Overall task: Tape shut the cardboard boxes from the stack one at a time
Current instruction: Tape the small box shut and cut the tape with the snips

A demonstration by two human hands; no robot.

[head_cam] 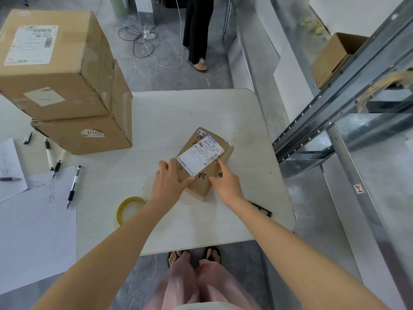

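while it sits a bit right of the middle of the table (201, 108), nearer the right edge than the left, the small cardboard box (204, 175) lies flat, label up, turned at an angle. left hand (169, 182) lies on its near-left corner, fingers straight and fairly close together, thumb across the top. right hand (225, 182) is at the near-right side, fingers loosely spread, thumb and forefinger touching the box, gripping nothing. tape roll (129, 209) lies flat toward the front edge, just left of the left forearm. black scissors (262, 209) poke out from under the right forearm by the right edge. two big boxes (67, 86) are stacked at the far left corner, with pens (73, 186) and lined paper (38, 220) off to the left.
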